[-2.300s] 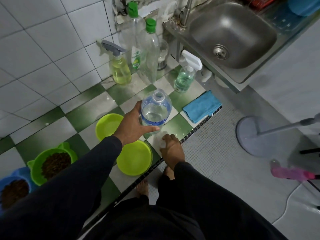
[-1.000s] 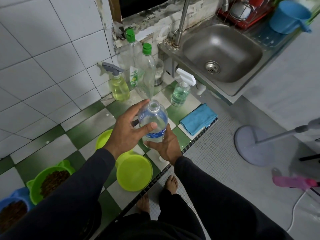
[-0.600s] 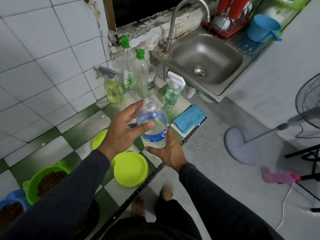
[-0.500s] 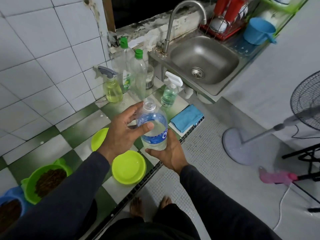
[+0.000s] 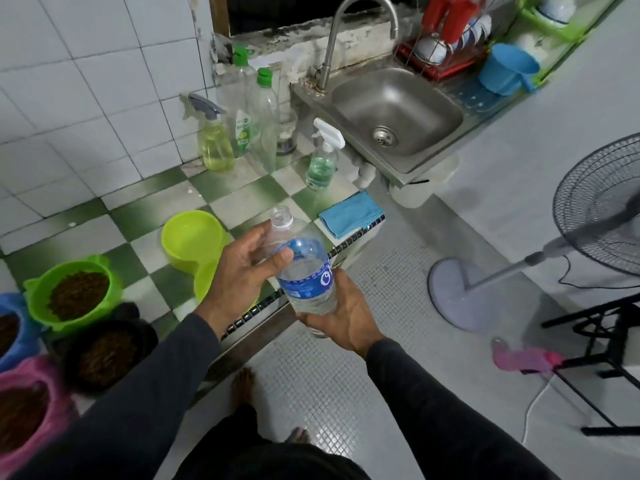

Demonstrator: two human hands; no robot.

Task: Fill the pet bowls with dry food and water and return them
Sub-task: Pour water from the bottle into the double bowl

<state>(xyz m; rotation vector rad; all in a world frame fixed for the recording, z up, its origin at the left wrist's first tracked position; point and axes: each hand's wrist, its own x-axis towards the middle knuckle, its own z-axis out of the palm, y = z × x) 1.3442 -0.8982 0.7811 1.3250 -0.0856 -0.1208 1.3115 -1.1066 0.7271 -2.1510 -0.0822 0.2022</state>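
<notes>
A clear water bottle [image 5: 306, 278] with a blue label, partly full, is tilted in front of me above the ledge edge. My left hand [image 5: 242, 275] grips its shoulder just below the neck. My right hand [image 5: 343, 317] grips its base from underneath. On the green-checked ledge lies a lime double bowl [image 5: 192, 237] holding clear water; its near half is partly hidden by my left hand. At the left stand a green bowl [image 5: 41, 296], a blue bowl [image 5: 19, 332], a black bowl [image 5: 104, 353] and a pink bowl [image 5: 29, 410], each holding brown dry food.
A steel sink [image 5: 398, 109] with a curved tap sits at the back right. Spray and soap bottles [image 5: 216, 143] line the wall. A blue cloth [image 5: 349, 213] lies by the ledge edge. A standing fan [image 5: 602, 206], a black stand [image 5: 609, 344] and a pink tool [image 5: 519, 358] occupy the floor at right.
The bottle rose from the ledge and tilted. My right hand left the floor and took the bottle's base. My view moved back, bringing the black and pink bowls in.
</notes>
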